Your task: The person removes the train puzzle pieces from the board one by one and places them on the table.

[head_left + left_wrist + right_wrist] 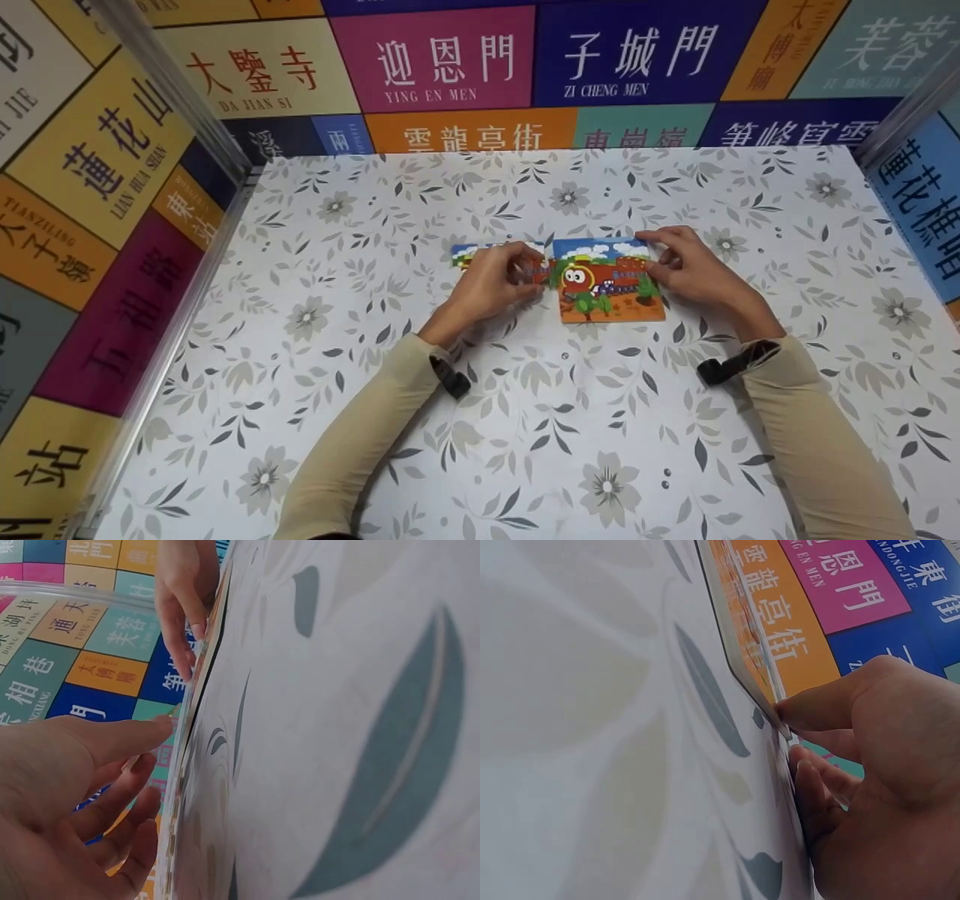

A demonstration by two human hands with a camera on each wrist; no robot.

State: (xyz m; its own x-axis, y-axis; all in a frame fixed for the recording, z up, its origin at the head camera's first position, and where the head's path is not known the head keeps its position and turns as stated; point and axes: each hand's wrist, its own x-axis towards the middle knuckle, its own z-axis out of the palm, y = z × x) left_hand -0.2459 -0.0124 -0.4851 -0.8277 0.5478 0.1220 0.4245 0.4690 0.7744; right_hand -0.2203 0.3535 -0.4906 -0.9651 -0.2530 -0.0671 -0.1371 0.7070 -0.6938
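A square picture puzzle (611, 281) with a cartoon train lies flat on the patterned table. My right hand (690, 266) is at its right side, thumb and forefinger gripping it near the upper right corner; in the right wrist view, the thumb (817, 709) meets the puzzle's corner. My left hand (491, 281) is just left of the puzzle, pinching a small flat puzzle piece (553, 274) between thumb and fingers. Only a thin edge of that piece shows in the left wrist view. Behind the left hand lies another picture panel (469, 253), partly hidden by it.
The table (525, 450) has a white covering printed with grey leaves and flowers. Colourful panels with large characters stand along the back (442, 60) and left side (112, 165). Dark wrist cameras (450, 377) are strapped over the tan sleeves (360, 435).
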